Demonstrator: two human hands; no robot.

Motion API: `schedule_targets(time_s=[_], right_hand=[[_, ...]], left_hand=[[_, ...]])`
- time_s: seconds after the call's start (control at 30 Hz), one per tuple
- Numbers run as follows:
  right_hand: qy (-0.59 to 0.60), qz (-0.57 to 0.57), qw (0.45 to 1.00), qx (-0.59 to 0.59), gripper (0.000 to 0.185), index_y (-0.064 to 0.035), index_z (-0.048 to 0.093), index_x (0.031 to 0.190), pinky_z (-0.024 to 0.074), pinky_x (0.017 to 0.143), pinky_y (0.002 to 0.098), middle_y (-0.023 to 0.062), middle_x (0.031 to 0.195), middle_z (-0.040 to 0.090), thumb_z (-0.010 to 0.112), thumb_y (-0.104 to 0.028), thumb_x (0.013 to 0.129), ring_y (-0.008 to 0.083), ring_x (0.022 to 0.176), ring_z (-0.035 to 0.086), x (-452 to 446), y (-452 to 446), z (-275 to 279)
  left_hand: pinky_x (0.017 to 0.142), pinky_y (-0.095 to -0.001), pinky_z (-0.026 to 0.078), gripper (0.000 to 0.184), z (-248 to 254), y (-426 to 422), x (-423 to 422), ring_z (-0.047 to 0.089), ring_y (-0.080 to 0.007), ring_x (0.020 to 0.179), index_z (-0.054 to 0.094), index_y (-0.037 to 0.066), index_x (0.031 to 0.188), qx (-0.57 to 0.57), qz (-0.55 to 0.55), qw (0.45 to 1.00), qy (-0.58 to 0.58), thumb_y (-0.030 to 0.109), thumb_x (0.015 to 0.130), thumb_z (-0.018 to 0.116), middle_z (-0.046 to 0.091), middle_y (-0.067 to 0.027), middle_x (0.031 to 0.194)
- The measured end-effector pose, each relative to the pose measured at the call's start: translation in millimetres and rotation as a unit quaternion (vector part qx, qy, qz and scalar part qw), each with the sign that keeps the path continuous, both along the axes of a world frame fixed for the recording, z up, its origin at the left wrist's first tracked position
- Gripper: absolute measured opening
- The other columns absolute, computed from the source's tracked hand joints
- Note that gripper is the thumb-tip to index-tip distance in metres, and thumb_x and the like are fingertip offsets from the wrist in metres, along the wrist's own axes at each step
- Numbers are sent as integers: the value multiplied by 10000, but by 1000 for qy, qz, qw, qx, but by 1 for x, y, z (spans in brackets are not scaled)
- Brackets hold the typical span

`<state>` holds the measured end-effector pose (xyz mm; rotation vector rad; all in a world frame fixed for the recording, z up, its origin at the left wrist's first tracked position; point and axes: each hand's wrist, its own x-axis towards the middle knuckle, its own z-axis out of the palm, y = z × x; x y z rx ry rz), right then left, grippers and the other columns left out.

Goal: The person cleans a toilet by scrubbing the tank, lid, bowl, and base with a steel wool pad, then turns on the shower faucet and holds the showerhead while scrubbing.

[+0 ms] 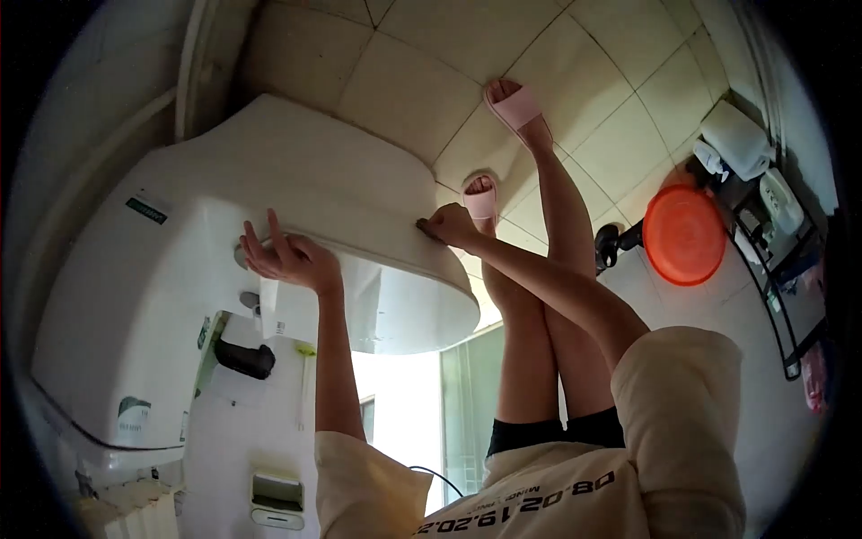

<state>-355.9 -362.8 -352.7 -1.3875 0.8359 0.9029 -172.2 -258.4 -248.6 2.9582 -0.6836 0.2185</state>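
A white toilet [359, 171] fills the left and middle of the head view, and a curved white lid or seat [404, 310] juts toward the window. My left hand [292, 260] lies near the rear end of its edge, beside a round grey fitting [250, 301]. Its fingers are spread and nothing is held. At the edge farther right, my right hand [452, 225] is closed with the fingertips against the white surface. A small dark bit shows at those fingertips; its kind is too small to tell.
Pink slippers [516, 106] are on my feet on the tiled floor [431, 72]. To the right are an orange basin [684, 235], a black rack [763, 269] and a white jug [734, 139]. A paper holder [277, 499] hangs at lower left.
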Motion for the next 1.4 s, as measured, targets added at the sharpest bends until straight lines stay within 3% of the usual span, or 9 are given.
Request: schedule_targets(time_s=[0.33, 0.43, 0.53, 0.7, 0.9, 0.97, 1.13, 1.2, 1.4], right_hand=[[-5, -314, 945, -91, 168, -21, 603, 673, 455, 642, 344, 148, 688, 588, 598, -189, 660, 276, 679, 571, -58, 52, -16], [-22, -372, 925, -75, 156, -10, 592, 681, 446, 634, 331, 152, 704, 568, 616, -162, 657, 276, 657, 550, -66, 56, -19], [-59, -402, 912, -55, 157, -8, 564, 640, 434, 634, 344, 149, 661, 542, 619, -155, 652, 287, 658, 529, -74, 68, -44], [-144, -428, 888, -87, 114, -14, 554, 654, 415, 664, 350, 150, 734, 514, 598, -117, 674, 271, 736, 502, -65, 87, -126], [-167, -278, 917, -232, 115, -3, 554, 633, 413, 685, 391, 166, 761, 512, 521, -101, 684, 323, 763, 468, -54, 99, -257], [-158, -137, 963, -167, 137, 12, 547, 659, 419, 687, 396, 172, 796, 506, 492, -105, 704, 324, 778, 472, -63, 101, -240], [-134, -319, 936, 70, 48, 4, 517, 689, 423, 710, 379, 152, 869, 438, 490, -36, 696, 312, 783, 490, -109, 72, -67], [-161, -320, 931, 74, 29, 7, 516, 676, 421, 692, 363, 142, 860, 443, 517, -22, 679, 299, 767, 490, -122, 70, -52], [-113, -181, 976, -49, 160, 84, 529, 681, 436, 714, 398, 223, 716, 506, 472, -65, 681, 328, 797, 481, -109, 121, -187]], left_hand=[[963, -455, 176, 372, -5, -1, -5, 325, -285, 1136, 545, 96, 1081, -133, -30, 991, 2, 56, 764, 355, 395, -105, 1232], [855, -386, 334, 313, 5, -11, -17, 402, -246, 1065, 567, 47, 987, -19, -116, 988, -95, 0, 747, 372, 487, -114, 1114], [818, -374, 368, 220, 23, -34, -75, 474, -243, 949, 576, 36, 900, -84, -84, 993, 4, -6, 763, 409, 536, -102, 986], [730, -351, 387, 257, 5, -32, -178, 512, -213, 743, 585, 41, 813, -10, -270, 948, 168, -61, 692, 383, 578, -58, 801], [644, -296, 357, 239, -12, -32, -198, 436, -178, 609, 587, 44, 700, -1, -239, 957, 164, 3, 639, 360, 544, -22, 645], [642, -295, 357, 232, -3, -28, -196, 428, -177, 602, 583, 45, 686, 46, -280, 942, 180, 5, 639, 360, 538, -20, 627], [676, -323, 348, 201, -4, -22, -196, 446, -182, 713, 561, 33, 707, 36, -263, 942, 206, 82, 743, 369, 558, -56, 721], [649, -286, 341, 207, -8, -31, -201, 438, -171, 626, 578, 54, 652, 21, -249, 953, 169, 21, 608, 379, 537, -16, 620], [661, -318, 365, 200, -2, -21, -197, 448, -182, 712, 554, 25, 684, 48, -226, 949, 217, 102, 721, 373, 530, -66, 727]])
